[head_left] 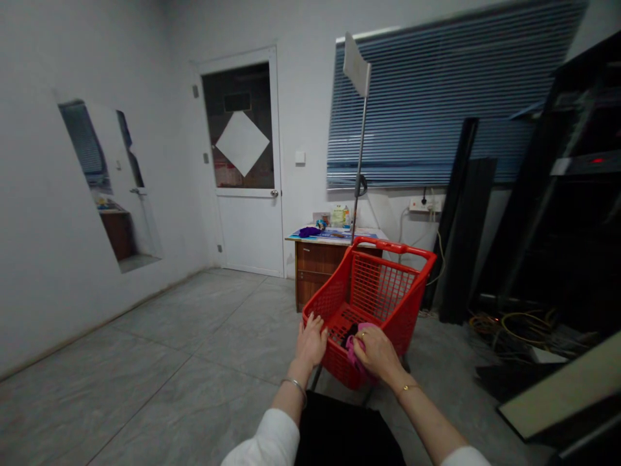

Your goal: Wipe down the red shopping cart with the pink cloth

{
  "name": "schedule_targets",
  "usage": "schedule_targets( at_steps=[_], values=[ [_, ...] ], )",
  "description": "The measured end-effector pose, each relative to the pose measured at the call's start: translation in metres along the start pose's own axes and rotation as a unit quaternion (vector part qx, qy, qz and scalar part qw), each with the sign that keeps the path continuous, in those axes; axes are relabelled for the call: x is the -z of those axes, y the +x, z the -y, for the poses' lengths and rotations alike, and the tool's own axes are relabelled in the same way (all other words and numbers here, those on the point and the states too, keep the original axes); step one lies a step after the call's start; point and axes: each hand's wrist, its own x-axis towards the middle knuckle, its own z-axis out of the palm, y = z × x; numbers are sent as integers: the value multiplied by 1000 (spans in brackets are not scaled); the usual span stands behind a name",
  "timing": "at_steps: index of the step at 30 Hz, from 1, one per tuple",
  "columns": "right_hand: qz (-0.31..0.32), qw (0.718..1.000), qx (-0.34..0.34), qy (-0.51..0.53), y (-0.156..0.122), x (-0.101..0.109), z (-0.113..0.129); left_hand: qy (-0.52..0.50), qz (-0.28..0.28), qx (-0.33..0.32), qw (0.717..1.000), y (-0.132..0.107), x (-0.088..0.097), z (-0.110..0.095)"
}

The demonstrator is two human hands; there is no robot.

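Observation:
A red plastic shopping cart (369, 310) stands in front of me on a low frame, with a mesh-like grid in its walls. My left hand (311, 340) is at its near left rim, fingers over the edge. My right hand (376, 353) is over the near rim, gripping a pink cloth (356, 353) that hangs into the cart. A dark piece of fabric (349, 334) lies in the cart beside the pink cloth. Most of the cart's floor is hidden by my hands.
Behind the cart stands a wooden drawer desk (317, 272) holding a purple item and bottles. A metal pole (359, 162) rises beyond the cart. Tall black panels (463, 220) lean on the right, with yellow cables (521, 327) on the grey tile floor (194, 336). A white door (247, 226) is behind.

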Motion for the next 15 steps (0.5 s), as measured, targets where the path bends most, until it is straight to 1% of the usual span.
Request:
schedule_targets(
  at_steps=[2, 6, 10, 13, 15],
  values=[
    [-3, 1000, -7, -10, 4, -4, 13, 7, 9, 6, 1000, 4, 4, 7],
    [-29, 999, -22, -12, 13, -14, 44, 31, 17, 20, 999, 14, 12, 21],
    [-45, 999, -28, 7, 19, -19, 71, 25, 18, 48, 998, 16, 11, 32],
    [-28, 999, -5, 21, 20, -17, 81, -7, 7, 59, 998, 11, 8, 38],
    [-3, 999, 17, 28, 20, -13, 78, -19, 7, 47, 999, 8, 7, 43]
  ],
)
